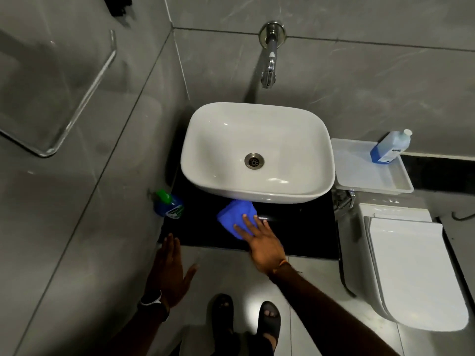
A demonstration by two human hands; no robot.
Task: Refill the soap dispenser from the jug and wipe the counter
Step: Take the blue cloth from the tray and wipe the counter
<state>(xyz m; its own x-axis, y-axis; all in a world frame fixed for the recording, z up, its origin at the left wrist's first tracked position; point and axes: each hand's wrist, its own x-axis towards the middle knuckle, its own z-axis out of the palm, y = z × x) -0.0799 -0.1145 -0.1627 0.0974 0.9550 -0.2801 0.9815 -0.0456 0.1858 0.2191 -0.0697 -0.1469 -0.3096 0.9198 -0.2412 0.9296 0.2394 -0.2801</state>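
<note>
Cloth first: the blue cloth (235, 217) lies bunched on the black counter (295, 227), its far edge tucked just under the front rim of the white basin (205, 181). We see the right hand (259, 240) laid flat on the cloth's near right part, fingers straight and spread apart, pressing down rather than curling round it. The left hand (171, 273) hangs in the air off the counter's front left corner, touching nothing, its fingers straight and close together with the thumb held out to the side, and a dark watch (151, 300) is on its wrist. At the counter's left edge, against the grey wall, we find the soap dispenser (169, 204), a blue bottle with a green top, standing well apart from the cloth. The jug (389, 147), clear with blue liquid and a white cap, stands at the far right corner of a white tray (359, 173) to the right of the basin. A chrome tap (270, 65) comes out of the wall above the basin, whose drain (254, 161) sits in the middle. Right of the counter and lower is a white toilet (411, 265) with its lid down, and at the bottom we see two feet in dark sandals (268, 322) on the pale floor.
</note>
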